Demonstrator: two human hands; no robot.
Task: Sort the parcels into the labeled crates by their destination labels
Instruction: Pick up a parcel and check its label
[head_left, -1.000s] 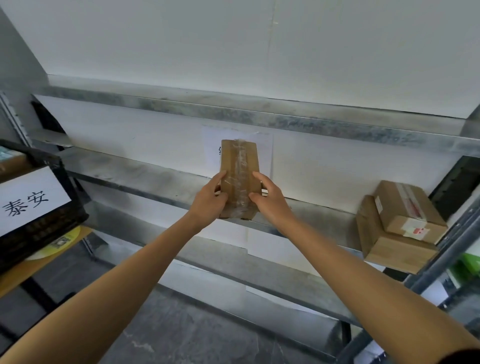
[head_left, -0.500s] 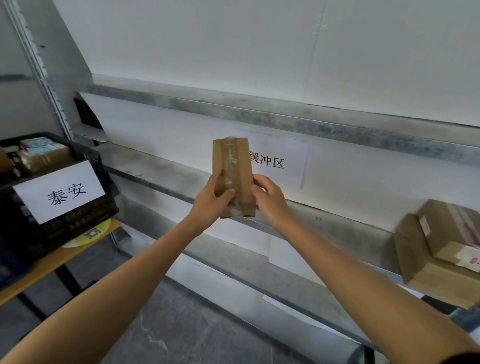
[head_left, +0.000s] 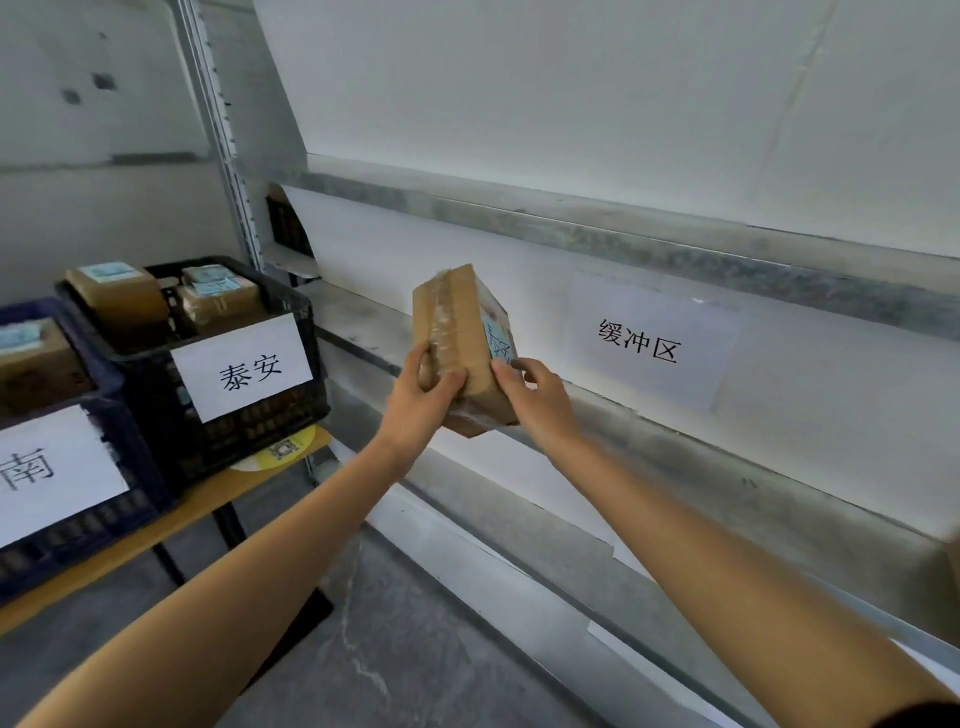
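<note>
Nearest the camera, two bare forearms reach forward and meet at one cardboard parcel (head_left: 454, 322). The left hand (head_left: 415, 410) grips its lower left corner, fingers curled behind and thumb laid across the taped face. The right hand (head_left: 543, 402) pinches the lower right edge between thumb and fingers, just below a pale blue label (head_left: 498, 340) with handwriting on it. The parcel stands almost upright in the air, tilted a little, in front of the metal shelf (head_left: 701, 467) and not touching it.

To the left, on a wooden table (head_left: 171, 519), a black crate (head_left: 260, 426) carries a paper sign (head_left: 244, 366) reading 泰安. A blue crate (head_left: 140, 452) beside it shows only part of its sign. Both already hold parcels. Farther back, a sheet (head_left: 644, 345) on the wall reads 缓冲区.

Likely the person is reading the label before choosing a crate. The handwriting faces sideways and cannot be made out here, so a hasty read could send the parcel to the wrong crate. Both hands hold only the bottom end, partly on slick tape, so the top could tip or slip during the swing left. The black crate looks nearly full to the rim, so a parcel dropped loosely there could slide off.
</note>
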